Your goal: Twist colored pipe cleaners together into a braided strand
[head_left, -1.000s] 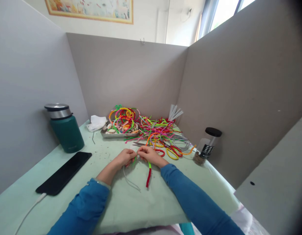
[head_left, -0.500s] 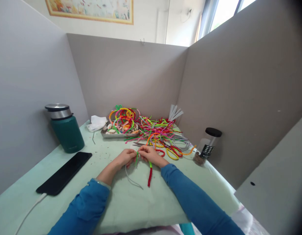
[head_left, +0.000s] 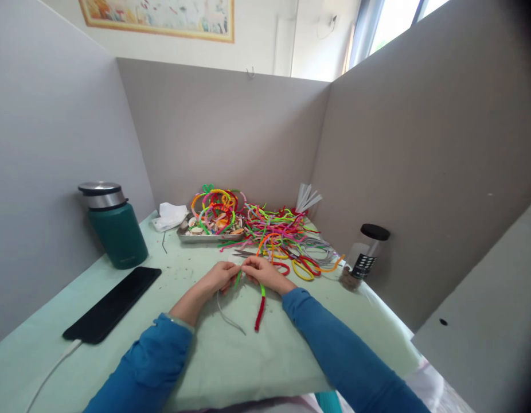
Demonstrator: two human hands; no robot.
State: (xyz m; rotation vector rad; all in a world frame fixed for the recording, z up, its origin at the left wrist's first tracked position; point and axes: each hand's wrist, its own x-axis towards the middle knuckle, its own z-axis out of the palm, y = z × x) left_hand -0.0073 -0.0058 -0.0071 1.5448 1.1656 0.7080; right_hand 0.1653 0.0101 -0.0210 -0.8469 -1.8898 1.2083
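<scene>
Fingertip to fingertip over the table, my left hand point(head_left: 225, 275) and my right hand point(head_left: 262, 272) are both closed in a pinch. Between them a short piece of green pipe cleaner point(head_left: 238, 279) pokes out, gripped by my left fingers. From under my right hand hangs a pipe cleaner point(head_left: 260, 312), bright green at the top and red toward its tip. A thin grey cord point(head_left: 228, 319) trails down from my left hand onto the cloth. My fingers hide where these pieces meet. Just behind my hands lie scissors point(head_left: 243, 253), partly covered by pipe cleaners.
A metal tray point(head_left: 209, 238) holds shells and coiled pipe cleaners, beside a loose pipe-cleaner pile point(head_left: 276, 221). Left stand a green bottle point(head_left: 119, 235), a tissue pack point(head_left: 170, 217) and a cabled black phone point(head_left: 113, 304). A black-lidded jar point(head_left: 363, 258) is right. Grey partitions point(head_left: 225, 120) surround the table.
The hanging red end of the pipe cleaner and the grey cord have swung slightly left. The green piece between my fingertips has tilted and shows less; both hands stay almost in place.
</scene>
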